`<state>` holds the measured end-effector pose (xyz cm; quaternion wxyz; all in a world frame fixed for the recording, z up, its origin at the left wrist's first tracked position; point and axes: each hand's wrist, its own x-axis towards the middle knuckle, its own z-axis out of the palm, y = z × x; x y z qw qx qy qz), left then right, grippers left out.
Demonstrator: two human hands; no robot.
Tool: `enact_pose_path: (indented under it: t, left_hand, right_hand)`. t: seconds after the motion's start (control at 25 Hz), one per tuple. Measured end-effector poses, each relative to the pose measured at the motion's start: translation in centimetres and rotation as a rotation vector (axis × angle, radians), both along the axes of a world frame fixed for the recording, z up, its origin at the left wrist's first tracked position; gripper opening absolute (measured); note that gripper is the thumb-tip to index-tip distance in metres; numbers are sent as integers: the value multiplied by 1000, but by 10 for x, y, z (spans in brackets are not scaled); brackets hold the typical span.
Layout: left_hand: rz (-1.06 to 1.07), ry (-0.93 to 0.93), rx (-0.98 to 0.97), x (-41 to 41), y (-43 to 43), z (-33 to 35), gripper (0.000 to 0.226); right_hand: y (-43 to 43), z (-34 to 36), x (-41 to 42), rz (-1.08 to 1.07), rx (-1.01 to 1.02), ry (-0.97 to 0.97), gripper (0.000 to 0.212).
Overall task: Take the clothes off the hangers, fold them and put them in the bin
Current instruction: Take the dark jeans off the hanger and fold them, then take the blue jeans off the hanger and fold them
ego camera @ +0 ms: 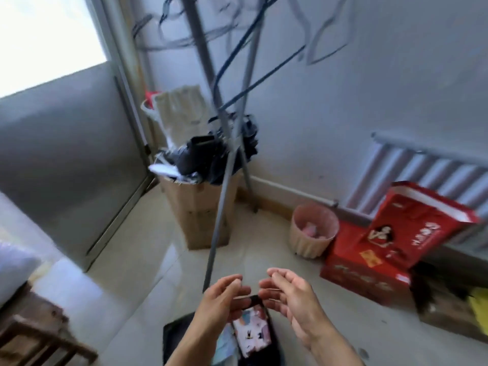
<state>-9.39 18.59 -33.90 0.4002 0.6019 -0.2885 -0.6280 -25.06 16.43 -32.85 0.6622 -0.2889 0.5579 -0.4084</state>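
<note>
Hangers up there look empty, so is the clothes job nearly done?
Probably close. The hangers on the rack hang bare, so the taking-off part looks done. Right now the left hand and right hand hold a small patterned cloth between them, apparently mid-fold. It still has to go in the bin; I can't tell which container that is.

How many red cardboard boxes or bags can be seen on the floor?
2: a flat red cardboard box beside the pink ribbed basket, and a tall red paper bag leaning over it near the radiator. Others may be hidden.
</note>
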Motion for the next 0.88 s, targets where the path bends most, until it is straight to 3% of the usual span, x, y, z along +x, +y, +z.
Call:
enact_pose_path:
  t: [0.36,0.88]
  left_hand:
    - [-452,105,-316,-199,39,143,18]
    - [-1014,136,-427,-523,167,221,17]
  right_hand:
    - [100,129,-173,-381,-243,131,16]
    - [274,188,-489,-875,-317,278,14]
